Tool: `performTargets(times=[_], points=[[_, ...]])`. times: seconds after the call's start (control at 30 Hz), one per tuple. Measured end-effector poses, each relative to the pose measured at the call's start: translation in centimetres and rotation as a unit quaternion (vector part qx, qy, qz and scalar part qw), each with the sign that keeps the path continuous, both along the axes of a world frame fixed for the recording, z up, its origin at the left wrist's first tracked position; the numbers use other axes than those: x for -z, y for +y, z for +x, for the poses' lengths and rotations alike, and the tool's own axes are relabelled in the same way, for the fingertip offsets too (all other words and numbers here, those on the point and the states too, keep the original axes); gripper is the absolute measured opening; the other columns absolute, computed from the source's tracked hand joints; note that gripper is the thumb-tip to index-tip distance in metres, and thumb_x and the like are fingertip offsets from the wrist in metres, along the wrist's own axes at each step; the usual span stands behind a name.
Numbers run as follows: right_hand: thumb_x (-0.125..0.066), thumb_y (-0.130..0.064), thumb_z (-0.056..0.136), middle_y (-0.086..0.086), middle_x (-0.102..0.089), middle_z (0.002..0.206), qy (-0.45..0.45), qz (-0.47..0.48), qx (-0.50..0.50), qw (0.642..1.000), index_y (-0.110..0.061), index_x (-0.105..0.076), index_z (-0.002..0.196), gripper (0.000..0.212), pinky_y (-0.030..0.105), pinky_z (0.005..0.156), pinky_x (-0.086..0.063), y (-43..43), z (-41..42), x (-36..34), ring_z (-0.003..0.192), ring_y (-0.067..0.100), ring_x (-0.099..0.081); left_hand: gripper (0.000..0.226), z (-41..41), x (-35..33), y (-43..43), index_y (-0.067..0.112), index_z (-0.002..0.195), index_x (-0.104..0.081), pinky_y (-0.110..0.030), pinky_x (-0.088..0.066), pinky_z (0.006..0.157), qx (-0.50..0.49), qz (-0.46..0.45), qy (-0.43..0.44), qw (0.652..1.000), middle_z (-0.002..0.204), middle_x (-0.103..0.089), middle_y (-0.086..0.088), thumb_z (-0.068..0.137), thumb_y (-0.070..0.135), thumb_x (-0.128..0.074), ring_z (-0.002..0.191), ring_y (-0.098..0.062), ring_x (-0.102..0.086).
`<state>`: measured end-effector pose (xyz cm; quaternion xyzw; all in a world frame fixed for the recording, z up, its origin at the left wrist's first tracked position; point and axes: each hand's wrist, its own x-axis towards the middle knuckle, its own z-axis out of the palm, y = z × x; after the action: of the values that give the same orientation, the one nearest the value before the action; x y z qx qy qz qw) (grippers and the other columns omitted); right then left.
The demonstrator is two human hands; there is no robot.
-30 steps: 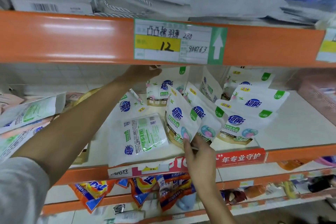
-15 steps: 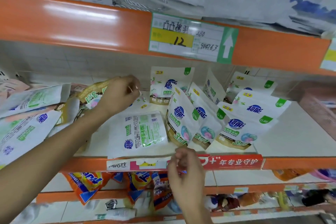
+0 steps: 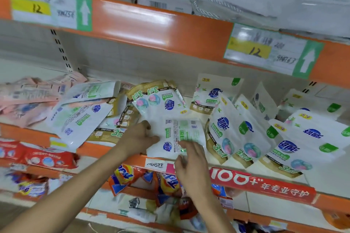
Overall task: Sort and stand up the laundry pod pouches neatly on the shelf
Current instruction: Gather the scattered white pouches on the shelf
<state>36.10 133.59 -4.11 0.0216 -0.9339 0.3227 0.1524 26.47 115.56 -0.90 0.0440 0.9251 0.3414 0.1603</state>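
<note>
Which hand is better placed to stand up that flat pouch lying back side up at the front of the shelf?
Probably the left hand: it already rests on the flat pouch at its left edge, while the right hand hovers open over the bottom edge, free to steady it.

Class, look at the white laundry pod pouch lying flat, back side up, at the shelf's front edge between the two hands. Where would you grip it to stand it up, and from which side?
Probably pinch the flat white pouch by its side edges, left hand and right hand coming from the front: it lies flat, with its near edge overhanging the orange shelf lip.
</note>
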Motion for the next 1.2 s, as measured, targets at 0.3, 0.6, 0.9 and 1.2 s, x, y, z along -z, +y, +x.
performTargets(times=[0.3,0.6,0.9,1.2], points=[[-0.057,-0.002,0.081,-0.001,-0.057,0.117,-0.008,0.013,0.001,1.0,-0.015,-0.06,0.121,0.043,0.009,0.095,-0.03,0.9,-0.8,0.1,0.115,0.01,-0.047,0.011,1.2,-0.6,0.5,0.0,0.097,-0.061,-0.022,-0.051,0.042,-0.133,0.353,-0.201,0.904,0.062,-0.067,-0.016,0.086,-0.002,-0.063,0.049,-0.02,-0.064],[-0.063,-0.008,0.081,-0.002,-0.054,0.121,-0.01,0.009,-0.016,1.0,-0.016,-0.057,0.124,0.045,0.028,0.1,-0.045,1.1,0.0,0.2,0.119,0.01,-0.044,0.019,1.4,-1.4,1.4,0.006,0.074,-0.058,-0.019,-0.037,0.036,-0.094,0.299,-0.188,0.931,0.048,-0.052,-0.003,0.093,0.012,-0.056,0.042,-0.015,-0.054],[-0.055,-0.026,0.09,0.006,-0.059,0.105,0.126,0.06,0.044,0.989,-0.012,-0.059,0.12,0.033,0.03,0.075,-0.05,0.7,-0.1,-1.7,0.094,0.021,-0.057,0.02,2.5,-7.6,2.8,0.006,0.074,-0.051,-0.021,-0.038,0.037,0.015,0.384,-0.11,0.916,0.052,-0.061,-0.01,0.092,0.008,-0.058,0.041,-0.018,-0.057],[-0.057,-0.02,0.093,0.008,-0.063,0.083,0.155,0.015,0.081,0.984,-0.001,-0.064,0.097,0.02,0.022,0.063,-0.045,1.6,0.4,-1.4,0.073,0.021,-0.061,0.02,2.3,-7.3,1.3,0.014,0.083,-0.06,-0.025,-0.038,0.046,0.03,0.391,-0.058,0.918,0.071,-0.065,-0.007,0.093,0.031,-0.061,0.056,-0.02,-0.06]])
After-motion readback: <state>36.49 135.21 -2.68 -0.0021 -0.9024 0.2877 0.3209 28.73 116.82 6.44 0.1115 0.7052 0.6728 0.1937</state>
